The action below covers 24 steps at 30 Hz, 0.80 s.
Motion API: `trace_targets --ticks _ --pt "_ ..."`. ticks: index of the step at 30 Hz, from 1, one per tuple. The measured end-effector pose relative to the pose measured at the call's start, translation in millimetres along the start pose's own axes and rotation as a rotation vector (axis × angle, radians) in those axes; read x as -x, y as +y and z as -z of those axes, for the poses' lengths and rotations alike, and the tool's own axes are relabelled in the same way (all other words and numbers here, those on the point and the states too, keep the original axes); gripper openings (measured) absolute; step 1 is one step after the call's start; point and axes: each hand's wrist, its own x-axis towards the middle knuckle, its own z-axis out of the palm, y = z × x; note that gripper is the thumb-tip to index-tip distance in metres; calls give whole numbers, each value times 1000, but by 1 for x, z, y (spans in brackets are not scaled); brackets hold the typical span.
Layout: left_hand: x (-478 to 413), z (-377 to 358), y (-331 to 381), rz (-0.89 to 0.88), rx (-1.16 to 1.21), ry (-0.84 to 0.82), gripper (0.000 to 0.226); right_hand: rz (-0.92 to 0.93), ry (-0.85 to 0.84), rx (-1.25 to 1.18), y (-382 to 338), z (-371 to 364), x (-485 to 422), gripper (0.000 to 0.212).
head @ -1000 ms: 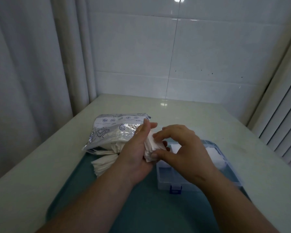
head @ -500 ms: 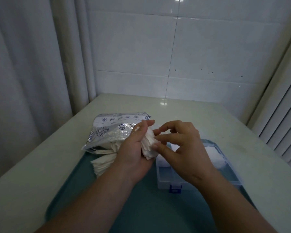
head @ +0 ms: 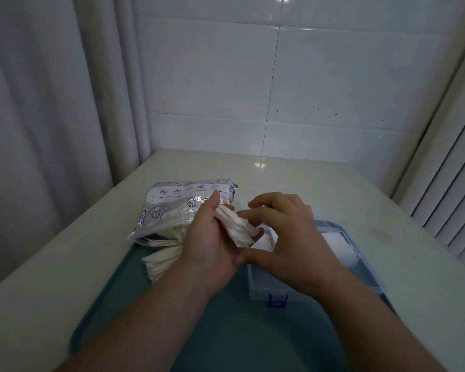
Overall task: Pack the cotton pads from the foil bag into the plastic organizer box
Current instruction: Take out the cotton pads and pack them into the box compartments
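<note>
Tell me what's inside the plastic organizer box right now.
White cotton pads lie in the far compartments of the organizer box; the near-left compartment looks bare. The right hand covers the middle, so what lies there cannot be seen.

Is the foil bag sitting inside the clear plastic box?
No, the foil bag lies outside the organizer box, off to its left on the table.
</note>
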Motion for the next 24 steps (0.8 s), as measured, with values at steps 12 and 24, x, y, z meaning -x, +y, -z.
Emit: trace_targets --ticks 12,24 --pt "-7 6 -4 -493 -581 71 27 -366 146 -479 2 5 -2 22" --pt "-3 13 0 -671 -1323 204 22 -404 -67 -434 13 3 -1 20"
